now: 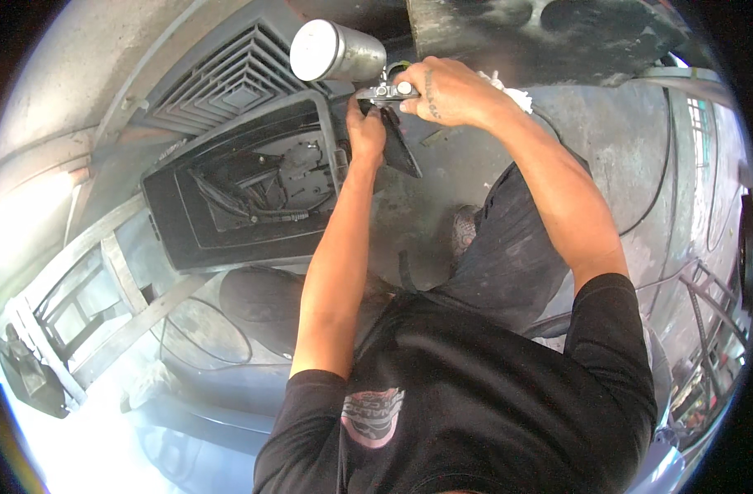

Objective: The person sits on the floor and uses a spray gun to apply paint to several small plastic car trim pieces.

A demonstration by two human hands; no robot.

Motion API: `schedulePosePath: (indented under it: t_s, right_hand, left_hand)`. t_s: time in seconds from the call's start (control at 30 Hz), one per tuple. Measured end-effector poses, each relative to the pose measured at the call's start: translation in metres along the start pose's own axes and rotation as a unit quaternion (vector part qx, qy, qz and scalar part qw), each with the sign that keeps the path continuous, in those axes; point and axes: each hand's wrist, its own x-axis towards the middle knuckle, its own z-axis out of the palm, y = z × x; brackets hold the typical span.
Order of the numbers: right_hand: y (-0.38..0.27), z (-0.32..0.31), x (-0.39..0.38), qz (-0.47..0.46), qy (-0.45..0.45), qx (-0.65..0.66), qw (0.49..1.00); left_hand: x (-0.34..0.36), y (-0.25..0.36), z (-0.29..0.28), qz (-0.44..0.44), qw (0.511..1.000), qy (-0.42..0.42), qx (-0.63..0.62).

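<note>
My right hand (449, 92) is wrapped round a metal spray gun (382, 93) at the top middle. A silver paint cup (356, 54) with a pale round end is attached to the gun and tips over to the left. Close below the gun, my left hand (367, 136) is closed on a dark flat part (401, 150), which slants down to the right. The gun hides some of the left fingertips, and its nozzle cannot be made out clearly.
Left of my hands lies a large black tray-like housing (179, 218) with small dark parts and a hose inside. Behind it stands a louvred grille (245, 86). A wooden frame (113, 276) is at the left. A hose (661, 189) runs over the floor at right, near a metal rack (706, 309).
</note>
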Motion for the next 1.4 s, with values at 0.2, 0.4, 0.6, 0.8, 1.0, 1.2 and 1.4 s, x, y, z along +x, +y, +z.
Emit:
schedulePosePath:
  t_s: [0.2, 0.4, 0.6, 0.8, 1.0, 1.2, 1.4]
  right_hand:
    - [-0.010, 0.001, 0.000, -0.003, 0.011, 0.016, 1.000]
    - [-0.002, -0.001, 0.001, 0.000, -0.015, 0.018, 1.000]
    - [-0.004, -0.003, 0.000, 0.003, -0.009, 0.005, 1.000]
    - [-0.002, -0.002, -0.001, 0.000, -0.001, 0.015, 1.000]
    - [-0.002, -0.001, 0.000, -0.008, -0.007, 0.010, 1.000]
    - [-0.006, -0.002, 0.004, -0.019, 0.010, 0.020, 1.000]
    - [-0.001, -0.005, -0.005, 0.000, -0.013, 0.010, 1.000]
  left_hand:
    - [0.018, -0.024, -0.011, 0.047, 0.998, -0.015, 0.029]
    - [0.016, -0.022, -0.009, -0.033, 0.999, -0.040, -0.003]
    - [0.023, -0.034, -0.012, -0.013, 0.997, 0.000, -0.078]
    - [0.022, -0.030, -0.012, -0.087, 0.988, -0.034, -0.120]
    - [0.025, -0.036, -0.015, -0.059, 0.989, -0.088, -0.099]
    - [0.027, -0.036, -0.018, 0.001, 0.986, -0.050, -0.157]
    - [0.009, 0.000, -0.008, -0.132, 0.975, -0.069, -0.168]
